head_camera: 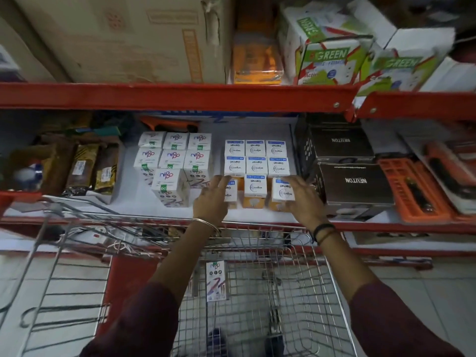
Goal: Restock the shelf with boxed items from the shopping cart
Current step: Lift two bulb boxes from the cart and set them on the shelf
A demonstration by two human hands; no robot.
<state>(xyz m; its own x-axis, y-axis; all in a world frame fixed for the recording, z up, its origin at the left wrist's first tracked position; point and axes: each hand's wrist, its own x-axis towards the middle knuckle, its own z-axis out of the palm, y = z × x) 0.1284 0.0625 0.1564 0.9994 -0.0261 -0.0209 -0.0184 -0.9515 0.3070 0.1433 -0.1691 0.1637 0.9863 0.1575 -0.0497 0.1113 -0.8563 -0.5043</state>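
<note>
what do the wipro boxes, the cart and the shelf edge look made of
Wipro boxes: printed cardboard, fairly matte, with sharp folded edges. Cart: bare metal wire, shiny silver, a welded grid. Shelf edge: probably painted sheet metal, glossy red, with visible bolts.

Wipro Garnet boxes (255, 163) stand in three rows on the red-edged shelf (180, 97). Left hand (212, 199), fingers spread, lies on the front-left box; right hand (302, 199), also spread, on the front-right box. Just left of that block: white boxes (175, 161). Right of it: black Neutron cartons (353, 181). Below: wire shopping cart (257, 292) with one box (215, 280).
</note>
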